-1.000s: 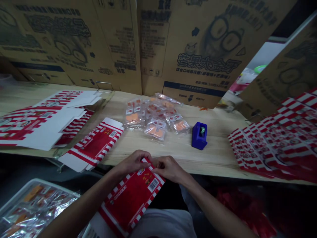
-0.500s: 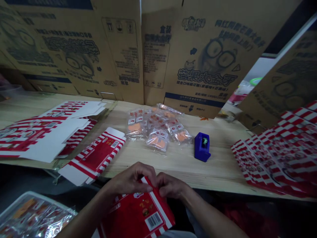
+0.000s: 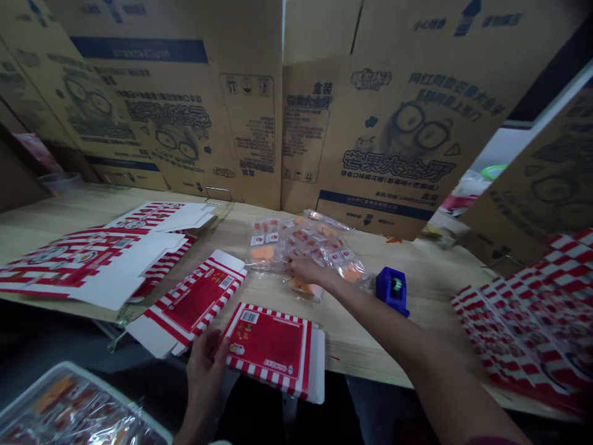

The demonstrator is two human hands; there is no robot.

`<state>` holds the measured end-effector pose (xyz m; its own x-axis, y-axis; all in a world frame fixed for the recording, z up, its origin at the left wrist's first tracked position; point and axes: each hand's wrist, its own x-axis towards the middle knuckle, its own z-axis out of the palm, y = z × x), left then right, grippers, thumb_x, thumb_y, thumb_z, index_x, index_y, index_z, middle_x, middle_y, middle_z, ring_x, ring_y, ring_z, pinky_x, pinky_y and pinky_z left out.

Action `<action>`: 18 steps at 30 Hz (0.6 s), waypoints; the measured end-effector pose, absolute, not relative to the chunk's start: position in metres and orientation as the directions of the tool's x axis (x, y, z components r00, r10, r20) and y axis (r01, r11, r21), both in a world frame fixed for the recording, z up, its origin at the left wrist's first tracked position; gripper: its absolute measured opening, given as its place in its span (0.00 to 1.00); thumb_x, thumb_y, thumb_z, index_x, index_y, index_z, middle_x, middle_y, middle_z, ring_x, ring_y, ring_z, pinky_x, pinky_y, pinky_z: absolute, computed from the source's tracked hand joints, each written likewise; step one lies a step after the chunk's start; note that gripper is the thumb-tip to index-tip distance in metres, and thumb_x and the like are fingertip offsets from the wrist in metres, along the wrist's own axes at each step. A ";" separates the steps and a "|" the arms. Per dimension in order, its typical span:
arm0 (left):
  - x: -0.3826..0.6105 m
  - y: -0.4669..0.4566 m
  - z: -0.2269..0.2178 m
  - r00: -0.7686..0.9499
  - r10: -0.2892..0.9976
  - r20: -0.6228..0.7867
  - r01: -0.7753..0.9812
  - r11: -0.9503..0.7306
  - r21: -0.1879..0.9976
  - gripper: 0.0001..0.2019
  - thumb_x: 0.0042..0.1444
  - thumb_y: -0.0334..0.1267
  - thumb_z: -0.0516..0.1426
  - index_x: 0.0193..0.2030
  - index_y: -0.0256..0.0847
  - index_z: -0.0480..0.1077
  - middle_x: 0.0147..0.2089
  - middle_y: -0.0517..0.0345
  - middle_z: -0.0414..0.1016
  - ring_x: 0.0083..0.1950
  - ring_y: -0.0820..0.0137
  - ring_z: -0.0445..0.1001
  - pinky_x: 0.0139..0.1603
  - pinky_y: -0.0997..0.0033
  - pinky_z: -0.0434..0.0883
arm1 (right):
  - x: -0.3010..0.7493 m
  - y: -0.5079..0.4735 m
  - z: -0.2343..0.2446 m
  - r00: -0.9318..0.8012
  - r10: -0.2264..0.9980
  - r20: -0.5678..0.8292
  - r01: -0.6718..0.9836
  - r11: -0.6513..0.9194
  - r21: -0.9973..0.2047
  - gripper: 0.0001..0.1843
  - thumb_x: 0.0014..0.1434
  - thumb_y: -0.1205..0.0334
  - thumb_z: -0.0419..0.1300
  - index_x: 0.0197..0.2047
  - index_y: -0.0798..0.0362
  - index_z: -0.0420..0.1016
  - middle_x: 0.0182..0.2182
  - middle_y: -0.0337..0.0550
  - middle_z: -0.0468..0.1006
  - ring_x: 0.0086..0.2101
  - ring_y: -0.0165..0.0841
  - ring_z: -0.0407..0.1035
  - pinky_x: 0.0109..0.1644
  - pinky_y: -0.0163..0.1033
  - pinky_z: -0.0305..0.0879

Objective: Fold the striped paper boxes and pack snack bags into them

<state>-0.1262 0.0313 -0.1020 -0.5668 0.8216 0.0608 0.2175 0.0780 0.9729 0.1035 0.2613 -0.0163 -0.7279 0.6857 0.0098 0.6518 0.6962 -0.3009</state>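
Note:
My left hand [image 3: 204, 361] holds the near left edge of a red-and-white striped carton [image 3: 273, 346] that lies on the front edge of the wooden table [image 3: 430, 290]. My right hand [image 3: 306, 270] reaches forward onto a pile of clear sachets with orange contents [image 3: 301, 244] in the middle of the table; its fingers rest on one sachet, and I cannot see whether they have closed on it. A second flat red-and-white carton [image 3: 194, 300] lies just left of the one I hold.
A blue tape dispenser [image 3: 393, 289] stands right of the sachets. Flat carton blanks are stacked at the left [image 3: 92, 259] and fanned at the right [image 3: 528, 315]. Large printed cardboard boxes [image 3: 370, 117] wall the back. A clear tray of wrapped packets [image 3: 69, 408] sits at lower left.
The carton that both hands pinched near my lap now lies on the table edge. My right hand has let go and reached forward to the sachets. The camera has tilted up.

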 end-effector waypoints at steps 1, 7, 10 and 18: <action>-0.124 0.028 -0.105 -0.549 0.831 0.092 0.284 0.081 0.955 0.21 0.47 0.51 0.61 0.43 0.39 0.68 0.42 0.51 0.73 0.42 0.59 0.76 0.44 0.58 0.73 | 0.098 0.267 -0.018 -0.743 0.669 -0.010 0.646 0.713 -0.274 0.10 0.49 0.76 0.59 0.30 0.55 0.79 0.37 0.49 0.76 0.42 0.37 0.64 0.48 0.39 0.58; -0.120 0.030 -0.103 -0.425 0.873 0.239 0.519 0.019 0.855 0.15 0.55 0.49 0.55 0.41 0.40 0.68 0.44 0.51 0.70 0.42 0.59 0.75 0.45 0.55 0.74 | 0.087 0.276 -0.020 -0.774 0.633 -0.028 0.623 0.753 -0.214 0.08 0.43 0.77 0.59 0.24 0.57 0.76 0.30 0.46 0.77 0.35 0.35 0.66 0.40 0.36 0.58; -0.120 0.033 -0.105 -0.442 0.853 0.276 0.557 0.019 0.830 0.13 0.57 0.48 0.53 0.42 0.41 0.66 0.44 0.51 0.69 0.46 0.58 0.73 0.48 0.53 0.72 | 0.100 0.269 -0.009 -0.768 0.640 0.024 0.616 0.748 -0.246 0.08 0.46 0.76 0.57 0.26 0.57 0.75 0.26 0.43 0.76 0.30 0.33 0.66 0.35 0.34 0.57; -0.104 0.030 -0.104 -0.357 0.884 0.303 0.655 0.005 0.756 0.13 0.60 0.46 0.50 0.45 0.41 0.65 0.45 0.50 0.69 0.49 0.58 0.71 0.52 0.52 0.70 | 0.130 0.231 0.023 -0.602 0.641 0.477 0.418 0.761 -0.496 0.08 0.58 0.70 0.48 0.33 0.54 0.67 0.32 0.42 0.72 0.35 0.32 0.65 0.40 0.35 0.58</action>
<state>-0.1040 0.0299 -0.1042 -0.3566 0.8838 0.3029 0.6550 0.0054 0.7556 0.1303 0.2307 0.0231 -0.6016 0.6410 0.4767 0.4184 0.7612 -0.4955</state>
